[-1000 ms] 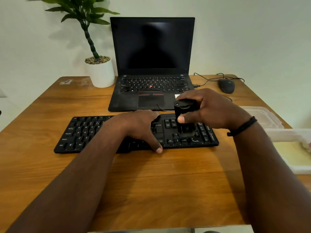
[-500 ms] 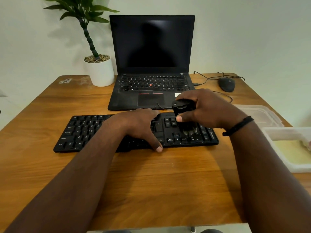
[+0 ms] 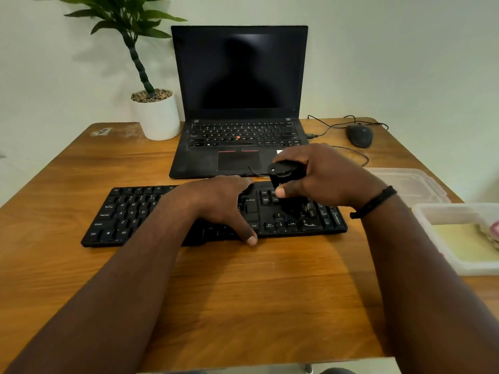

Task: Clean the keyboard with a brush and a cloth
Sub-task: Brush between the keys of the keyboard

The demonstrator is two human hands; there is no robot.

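A black keyboard (image 3: 129,214) lies across the middle of the wooden desk (image 3: 243,292). My left hand (image 3: 221,203) rests flat on its middle keys, thumb over the front edge. My right hand (image 3: 321,176) grips a black brush (image 3: 286,174) upright, its bristles down on the keys at the keyboard's right end, near the arrow keys. A cloth (image 3: 495,233) shows only as a crumpled corner in the white tray at the right edge.
A black laptop (image 3: 239,103) stands open behind the keyboard. A potted plant (image 3: 156,114) is at the back left, a wired mouse (image 3: 359,134) at the back right. A white tray (image 3: 459,268) and a clear lid (image 3: 407,184) lie at the right.
The brush has shifted slightly on the right-hand keys, its bristles staying down there. My left hand has stayed in place on the keyboard.
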